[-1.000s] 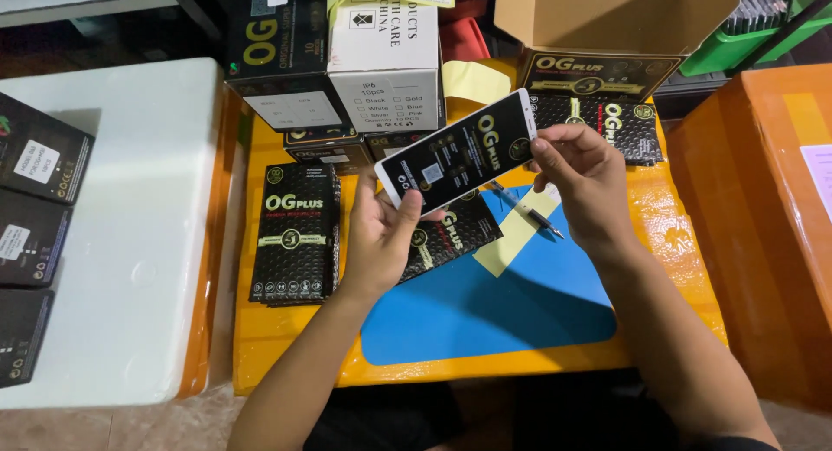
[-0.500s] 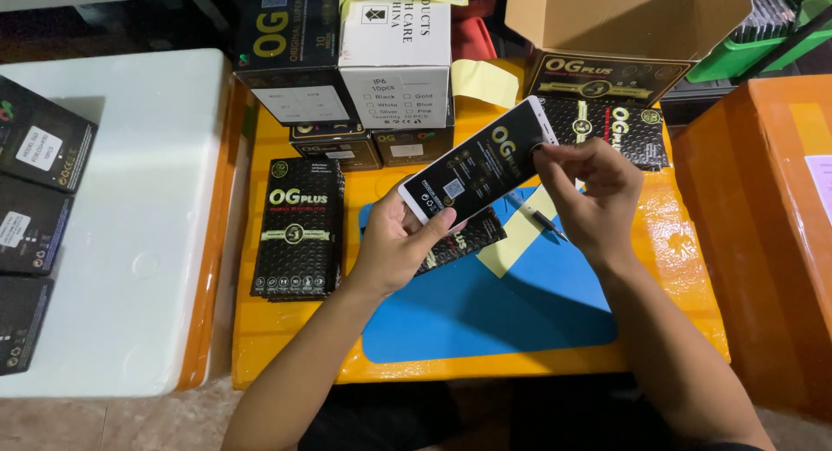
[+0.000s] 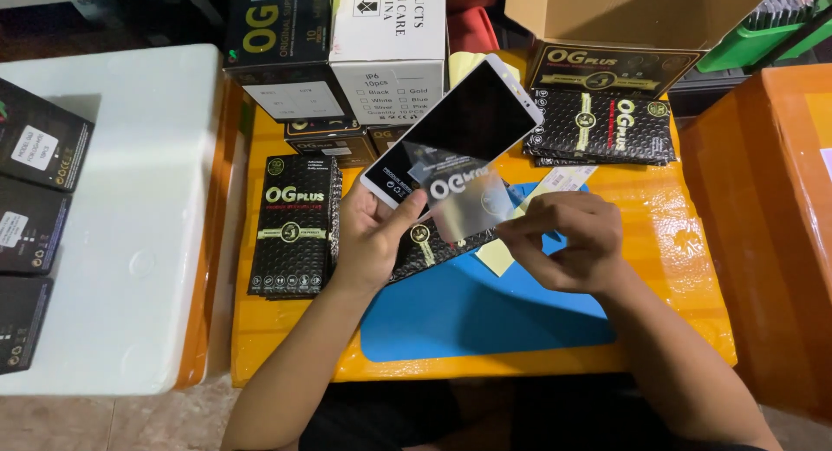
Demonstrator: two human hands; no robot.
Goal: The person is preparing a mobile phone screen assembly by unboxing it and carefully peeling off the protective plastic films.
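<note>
Here the left hand (image 3: pixel 368 234) clamps a white-rimmed black-glass phone (image 3: pixel 455 130) tilted, while the right hand (image 3: pixel 568 239) seemingly pinches its clear film (image 3: pixel 464 200), peeling.

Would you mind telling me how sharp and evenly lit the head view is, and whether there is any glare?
Head view: sharp and evenly lit; the clear film in the right hand shows pale glare; the phone panel in the left hand has a dark screen; soft shadows fall on the blue mat.

phone (image 3: pixel 464 122): glossy glass | film (image 3: pixel 464 204): clear plastic | mat (image 3: pixel 485 308): matt blue
</note>
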